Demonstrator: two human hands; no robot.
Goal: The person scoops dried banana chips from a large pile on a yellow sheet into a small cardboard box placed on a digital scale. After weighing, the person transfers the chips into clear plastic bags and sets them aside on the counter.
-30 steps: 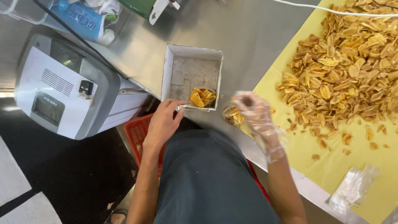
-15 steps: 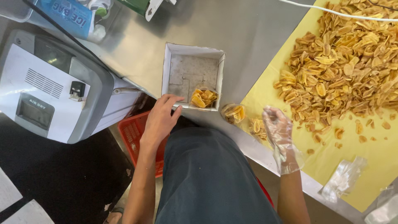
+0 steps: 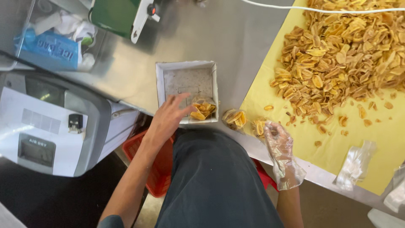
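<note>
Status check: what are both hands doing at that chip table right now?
Left hand open on white tray edge. Gloved right hand holds chips. Small chip stack between them.

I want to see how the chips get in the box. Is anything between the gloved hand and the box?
Only a small heap of chips lies on the table between the right hand and the box. The left hand rests at the box's near edge.
</note>
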